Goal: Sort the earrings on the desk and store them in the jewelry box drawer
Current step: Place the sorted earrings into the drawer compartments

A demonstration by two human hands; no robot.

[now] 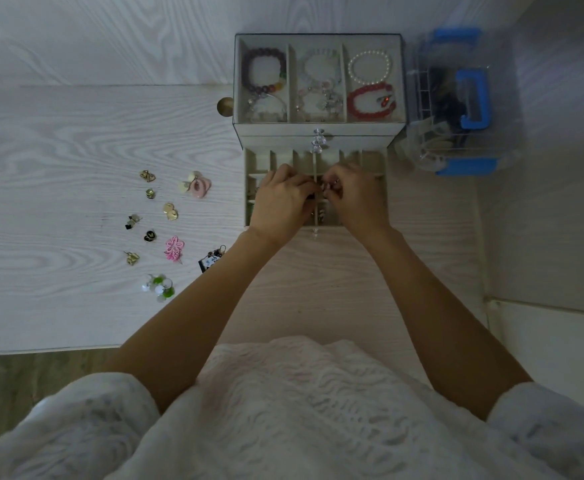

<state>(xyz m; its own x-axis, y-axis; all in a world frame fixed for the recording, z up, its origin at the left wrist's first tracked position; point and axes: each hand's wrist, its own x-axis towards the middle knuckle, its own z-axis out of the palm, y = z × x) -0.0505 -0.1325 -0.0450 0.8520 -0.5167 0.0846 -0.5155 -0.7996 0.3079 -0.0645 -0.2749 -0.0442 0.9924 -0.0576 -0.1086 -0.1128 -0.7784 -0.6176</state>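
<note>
At the centre of the frame, the left hand (pixel 280 199) and right hand (pixel 354 197) meet fingertip to fingertip over the open jewelry box drawer (pixel 375 168). Both grips are pinched nearly closed around something small and dark, probably an earring; it is too tiny to tell which hand truly holds it. A few small pieces already lie in compartments at the drawer's lower middle. On the pale wooden table (pixel 58 133), left of centre, about ten earrings remain, among them a pink flower earring (pixel 174 248), a gold heart pair (pixel 170 211) and a green and white cluster (pixel 159 287). The sorting seems barely begun. Above the drawer, the box's clear top (pixel 318 39) shows bracelets.
</note>
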